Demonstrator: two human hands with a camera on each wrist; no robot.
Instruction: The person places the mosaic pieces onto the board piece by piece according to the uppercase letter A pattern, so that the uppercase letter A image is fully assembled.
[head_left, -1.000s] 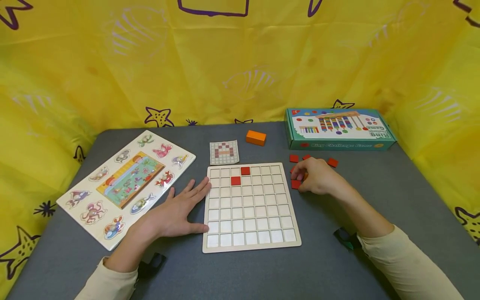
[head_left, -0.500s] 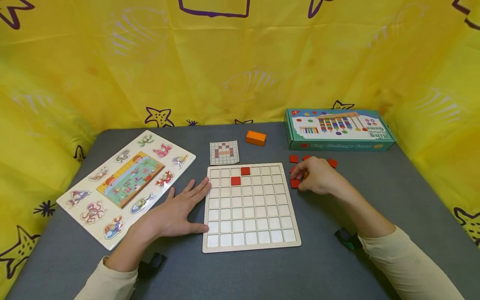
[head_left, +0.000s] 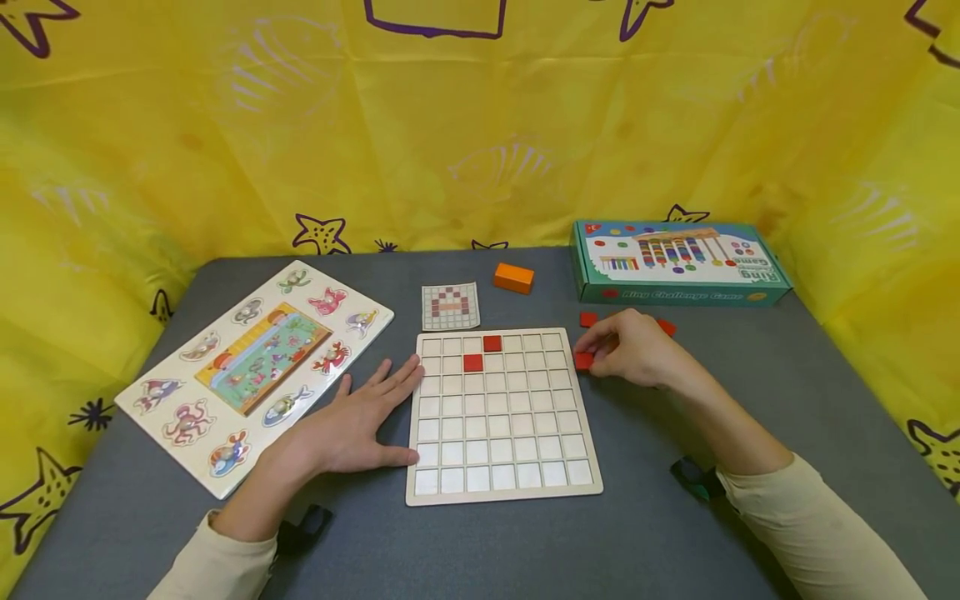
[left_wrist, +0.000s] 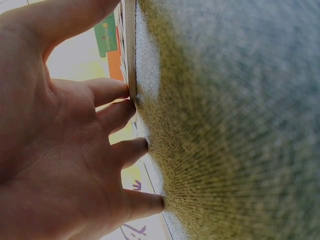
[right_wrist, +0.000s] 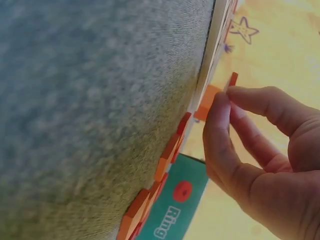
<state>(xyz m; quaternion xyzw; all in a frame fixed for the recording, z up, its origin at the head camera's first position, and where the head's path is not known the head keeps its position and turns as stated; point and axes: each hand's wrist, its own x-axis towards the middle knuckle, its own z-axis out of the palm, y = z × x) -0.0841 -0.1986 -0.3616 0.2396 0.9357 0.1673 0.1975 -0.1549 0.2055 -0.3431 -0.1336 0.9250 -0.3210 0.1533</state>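
Observation:
A square wooden grid board (head_left: 503, 503) lies in front of me, with one red tile (head_left: 492, 343) in its top row and another red tile (head_left: 472, 363) in the row below. My left hand (head_left: 352, 429) is spread at the board's left side, thumb and fingertips on its edge. In the left wrist view, straight fingers (left_wrist: 116, 116) meet the board's rim. Just off the board's right edge, my right hand (head_left: 633, 350) pinches a red square tile (head_left: 583, 362) between thumb and fingers. The right wrist view has this tile (right_wrist: 233, 80) raised above the table.
Several loose tiles, such as a red one (head_left: 588, 319), lie around the right hand, partly hidden by it. Behind the board are a pattern card (head_left: 450, 307) and an orange block (head_left: 513, 278). A Ring Challenge Game box (head_left: 678, 262) stands back right; a sea-animal puzzle board (head_left: 255, 375) lies left.
The right hand has picked up the red tile from the table and shifted it slightly left towards the board. The left hand stays where it was.

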